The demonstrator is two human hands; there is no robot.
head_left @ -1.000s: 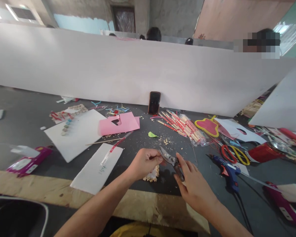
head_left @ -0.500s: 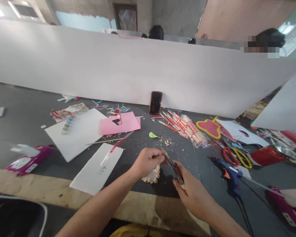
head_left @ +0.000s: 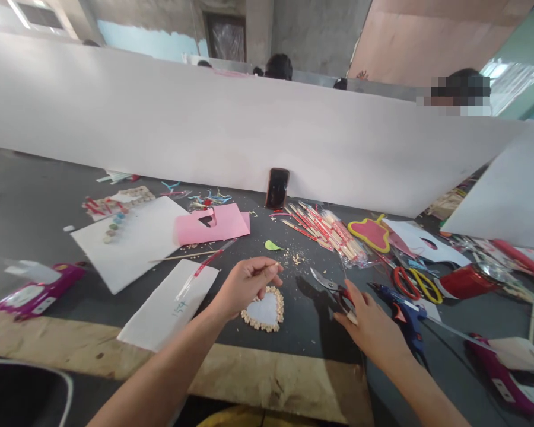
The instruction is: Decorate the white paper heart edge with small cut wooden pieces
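Note:
My left hand (head_left: 249, 283) is pinched above the far edge of a white paper heart (head_left: 263, 311) whose rim is lined with small pale wooden bits. Something tiny and light may be at its fingertips; I cannot make out what. To the right, my right hand (head_left: 368, 317) is wrapped around the handles of pruning shears (head_left: 327, 281). Their curved blade points up and left, apart from the heart. Beyond both hands, small cut bits (head_left: 297, 258) lie scattered beside a green leaf-shaped piece (head_left: 272, 245).
Wrapped chopsticks (head_left: 311, 225) lie behind, near a propped phone (head_left: 277, 188). On the right are a blue glue gun (head_left: 404, 314), scissors (head_left: 407, 283) and a red can (head_left: 469, 281). Left are pink paper (head_left: 213, 224) and white boards (head_left: 133, 240). A tall white panel (head_left: 204, 124) stands behind.
My right hand has drawn the pruning shears right, away from my left hand. My left hand has shifted slightly left and up, uncovering more of the heart. The view has shifted a little.

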